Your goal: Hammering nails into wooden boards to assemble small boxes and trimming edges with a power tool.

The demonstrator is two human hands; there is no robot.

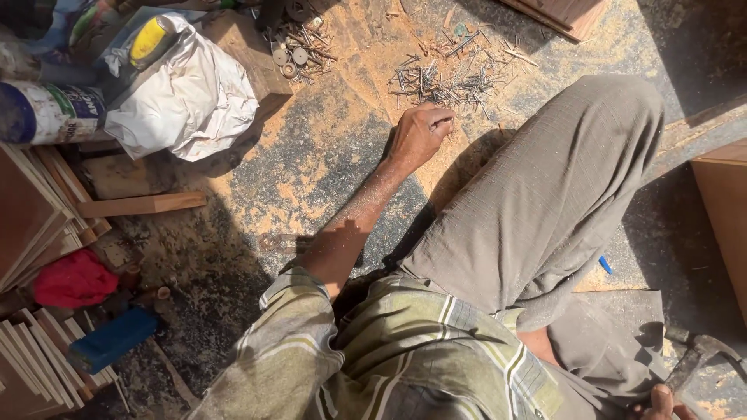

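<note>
The left hand [419, 134] pinches narrowly at the nails [443, 78] heaped near the floor's far edge, where loose points could prick fingertips; the right hand [661, 404] grips a hammer [696, 354].

Your left hand [420, 134] rests on the sawdust-covered floor [327, 155] at the near edge of the pile of nails [443, 78], with bare floor open on its left side as far as the white bag [183, 93]. Beyond the bag's far corner a wood block [245, 47] and a scatter of washers and screws [299, 47] narrow the way. Your raised knee [576, 155] walls off the right side. A wooden strip [140, 204] and stacked boards [31, 218] crowd the far left. Your right hand [661, 404] sits low right beside a hammer [696, 354], hemmed in by a cabinet panel [724, 218].
</note>
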